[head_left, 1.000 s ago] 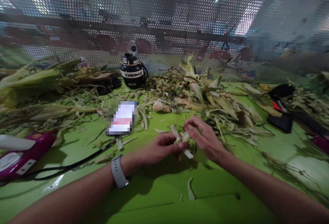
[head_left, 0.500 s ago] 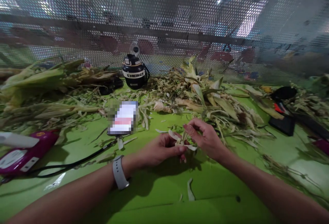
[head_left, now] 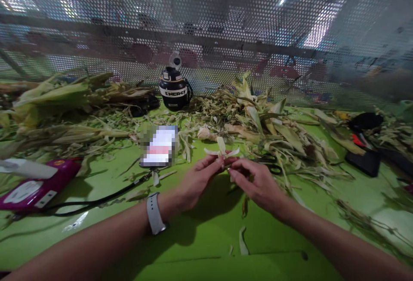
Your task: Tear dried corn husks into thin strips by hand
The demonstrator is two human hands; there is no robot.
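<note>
Fingers, head view: left hand (head_left: 200, 180) and right hand (head_left: 254, 182) meet fingertip to fingertip above the green surface (head_left: 193, 238); the fingers (head_left: 215, 163) of both are pinched together on one small pale husk piece (head_left: 222, 149).
Husk piece: held up between the two hands, its thin leaves splayed out to either side and upward, clear of the surface.
Left wrist: a grey watch band (head_left: 155, 214) circles it.
Under the hands: their shadow, and a few loose husk scraps (head_left: 242, 242) lying on the surface near the front edge.
Phone (head_left: 160, 145): flat on the surface just left of the hands, screen up and blurred, with a black cord (head_left: 97, 201) running off to the left.
Pink device (head_left: 38, 184): at the far left edge, near the cord's end.
Husk heap (head_left: 267, 126): beyond the right hand, a broad pile of stripped leaves.
Corn ears in husk (head_left: 64, 96): stacked at the far left, back of the surface.
Black bottle (head_left: 176, 89): upright at the back centre, marked ENERGY, against the perforated metal screen (head_left: 226, 27).
Far right: a black case (head_left: 363, 160) among more husk litter.
</note>
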